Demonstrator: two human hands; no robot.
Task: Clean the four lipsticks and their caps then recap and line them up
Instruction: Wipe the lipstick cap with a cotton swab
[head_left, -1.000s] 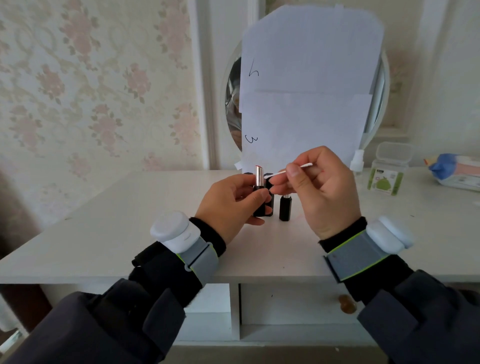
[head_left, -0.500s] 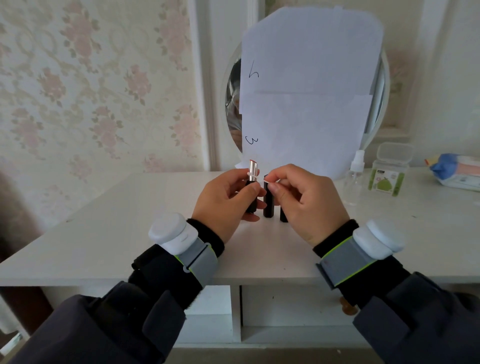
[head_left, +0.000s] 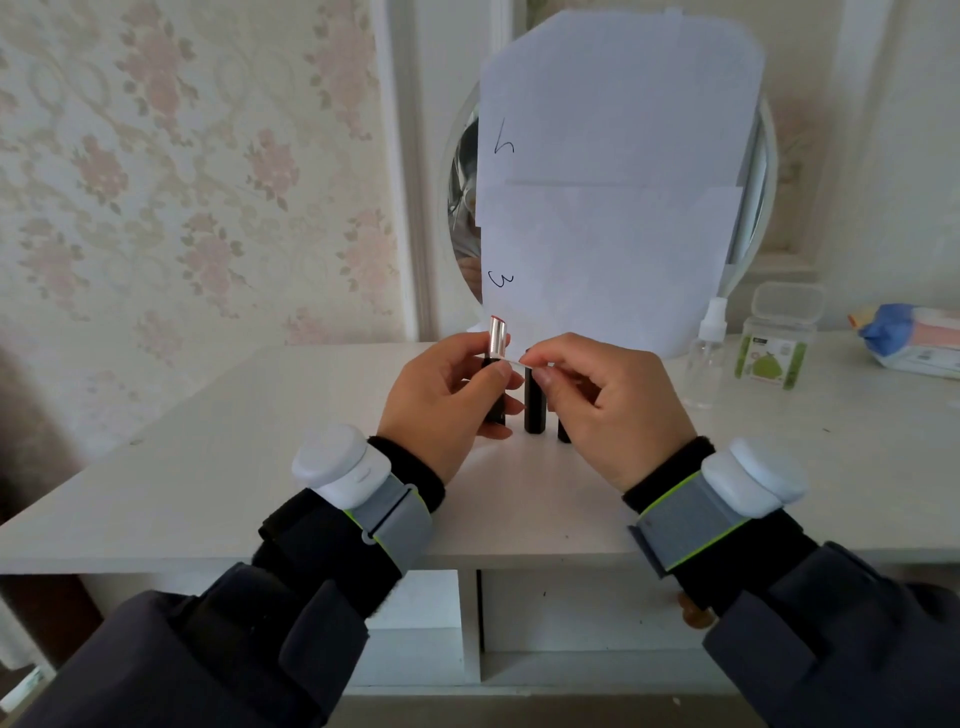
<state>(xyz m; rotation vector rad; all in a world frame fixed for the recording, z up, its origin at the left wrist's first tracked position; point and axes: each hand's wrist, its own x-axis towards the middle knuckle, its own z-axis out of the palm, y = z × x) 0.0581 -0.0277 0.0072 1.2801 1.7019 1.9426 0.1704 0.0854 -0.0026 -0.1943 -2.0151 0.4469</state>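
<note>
Broadly, a flat white table (head_left: 218, 467) with a smooth matte top spans the view, a drawer front and open cubby below its front edge. At its back stands a round mirror (head_left: 460, 171) in a white rim, mostly covered by two overlapping sheets of white paper (head_left: 618, 156) with handwritten marks near their left edge.

Both forearms reach in wearing dark padded sleeves, each wrist strapped with a grey band carrying a rounded white plastic pod.

The left hand (head_left: 441, 400) is wrapped around the black base of an uncapped lipstick (head_left: 497, 340), held upright just above the table; its shiny silver metal tube sticks up past the fingers, with a sliver of red at the top. The right hand (head_left: 613, 405) pinches a thin white cotton swab (head_left: 519, 362) between thumb and forefinger, the tip touching the lipstick where silver tube meets black base.

Behind the hands, two more black lipsticks stand on the table: a capped lipstick (head_left: 534, 410) with squared sides between the hands, and another (head_left: 563, 434) largely hidden by the right hand.

To the right sit a clear plastic spray bottle (head_left: 705, 358), a transparent lidded box with a green label (head_left: 774, 343), and a soft pack of wipes (head_left: 914, 340).
</note>
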